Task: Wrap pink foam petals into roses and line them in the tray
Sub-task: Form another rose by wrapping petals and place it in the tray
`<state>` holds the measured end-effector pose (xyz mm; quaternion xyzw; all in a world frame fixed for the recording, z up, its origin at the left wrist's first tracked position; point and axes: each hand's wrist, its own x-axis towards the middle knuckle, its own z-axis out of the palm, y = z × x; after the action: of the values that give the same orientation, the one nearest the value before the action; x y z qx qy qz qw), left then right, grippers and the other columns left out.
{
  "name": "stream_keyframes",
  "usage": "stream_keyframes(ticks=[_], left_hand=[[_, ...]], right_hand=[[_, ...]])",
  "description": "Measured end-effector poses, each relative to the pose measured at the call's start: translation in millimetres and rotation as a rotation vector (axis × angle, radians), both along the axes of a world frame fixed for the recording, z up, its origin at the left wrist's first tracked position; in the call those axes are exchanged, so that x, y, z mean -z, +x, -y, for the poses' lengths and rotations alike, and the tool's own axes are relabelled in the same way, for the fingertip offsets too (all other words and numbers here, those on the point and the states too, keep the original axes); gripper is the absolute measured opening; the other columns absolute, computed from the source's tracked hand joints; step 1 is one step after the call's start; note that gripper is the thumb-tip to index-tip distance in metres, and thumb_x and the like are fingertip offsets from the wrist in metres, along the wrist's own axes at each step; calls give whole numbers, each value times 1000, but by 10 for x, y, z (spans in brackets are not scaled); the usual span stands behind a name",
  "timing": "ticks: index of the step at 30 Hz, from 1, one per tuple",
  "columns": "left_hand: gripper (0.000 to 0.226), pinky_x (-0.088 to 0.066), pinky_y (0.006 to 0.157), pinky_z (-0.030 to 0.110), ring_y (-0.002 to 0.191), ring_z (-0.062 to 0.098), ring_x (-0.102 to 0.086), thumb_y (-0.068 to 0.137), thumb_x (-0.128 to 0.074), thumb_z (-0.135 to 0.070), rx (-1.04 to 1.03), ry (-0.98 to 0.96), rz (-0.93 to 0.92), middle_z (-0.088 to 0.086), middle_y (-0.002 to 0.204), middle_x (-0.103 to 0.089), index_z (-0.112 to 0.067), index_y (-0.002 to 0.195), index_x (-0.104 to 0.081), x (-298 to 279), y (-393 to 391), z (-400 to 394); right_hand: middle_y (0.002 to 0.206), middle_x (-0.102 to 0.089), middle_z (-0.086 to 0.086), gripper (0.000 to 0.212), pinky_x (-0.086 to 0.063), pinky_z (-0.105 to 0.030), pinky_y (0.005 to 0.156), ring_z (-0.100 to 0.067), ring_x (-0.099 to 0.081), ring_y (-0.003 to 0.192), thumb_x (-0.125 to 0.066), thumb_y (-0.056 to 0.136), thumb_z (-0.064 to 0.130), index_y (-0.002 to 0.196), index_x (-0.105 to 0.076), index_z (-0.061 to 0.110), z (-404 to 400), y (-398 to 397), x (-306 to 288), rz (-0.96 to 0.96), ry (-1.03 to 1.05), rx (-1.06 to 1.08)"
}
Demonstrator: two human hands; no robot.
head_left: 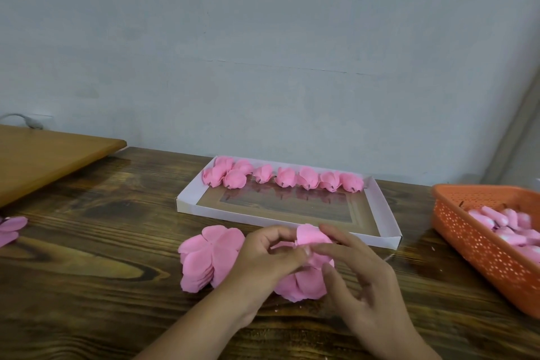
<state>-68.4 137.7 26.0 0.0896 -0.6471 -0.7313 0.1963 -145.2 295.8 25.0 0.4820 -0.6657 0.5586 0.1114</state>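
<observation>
Both hands met over the dark wooden table [87,286]: the left hand [263,260] and right hand [359,278] pinched a half-wrapped pink petal [311,235] between curled fingers. A petal stack [204,260] lay just left. Beyond, finished roses [285,177] lined the white tray [382,213]; an orange basket [479,251] sat right.

Both hands [309,263] pinch pink petal [311,234] above petal pile [210,257]; finished roses [286,177] line tray [385,213].
</observation>
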Motion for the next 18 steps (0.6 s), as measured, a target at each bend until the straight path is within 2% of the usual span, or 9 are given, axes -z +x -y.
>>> stream_keyframes(ticks=[3, 4, 6, 8, 12, 15, 18], left_hand=[[23, -59, 81, 30, 92, 15, -73, 73, -81, -28, -58, -54, -46, 0, 95, -78, -24, 96, -79, -1, -5, -1], [20, -57, 76, 24, 88, 12, -72, 73, -80, -27, -74, -86, -76, -2, 92, -78, -25, 93, -79, -1, -4, -4], [14, -55, 74, 21, 89, 12, -73, 75, -79, -21, -84, -151, -159, -2, 93, -78, -25, 89, -79, -13, 0, -7], [13, -56, 75, 22, 95, 14, -72, 76, -79, -20, -95, -218, -242, -2, 99, -76, -29, 85, -79, -30, 12, -9], [13, -57, 74, 24, 101, 17, -70, 74, -77, -28, -97, -276, -308, -7, 103, -71, -37, 82, -78, -36, 20, -18], [14, -59, 78, 26, 105, 19, -69, 76, -77, -27, -74, -325, -312, -9, 106, -70, -37, 85, -78, -12, 19, -21], [14, -59, 81, 26, 107, 19, -69, 76, -78, -27, -67, -359, -310, -10, 110, -70, -32, 89, -79, -2, 24, -22]], right_hand=[[130, -65, 11, 24, -53, -24, 93, -8, -60, 121, -73, 86, 17, 105, -74, 32, 5, 13, -32, 247, -89, -7], [127, -67, 10, 29, -56, -27, 87, -9, -65, 115, -74, 82, 17, 107, -73, 30, 8, 5, -59, 359, -131, -2], [112, -74, 5, 38, -58, -22, 66, -8, -72, 96, -73, 78, 11, 113, -69, 24, -2, -39, -125, 590, -190, -38], [106, -76, 2, 42, -57, -20, 57, -11, -74, 90, -73, 77, 7, 117, -68, 19, -31, -77, -196, 758, -199, -135], [99, -77, -14, 48, -59, -28, 60, -23, -76, 84, -75, 69, 4, 115, -69, 13, -57, -91, -227, 831, -144, -245], [96, -76, -19, 43, -59, -27, 62, -23, -76, 83, -74, 67, -2, 110, -73, 5, -31, -74, -191, 762, -132, -251], [97, -77, -13, 38, -59, -25, 66, -21, -76, 88, -75, 67, 0, 101, -80, 18, -14, -53, -172, 666, -131, -244]])
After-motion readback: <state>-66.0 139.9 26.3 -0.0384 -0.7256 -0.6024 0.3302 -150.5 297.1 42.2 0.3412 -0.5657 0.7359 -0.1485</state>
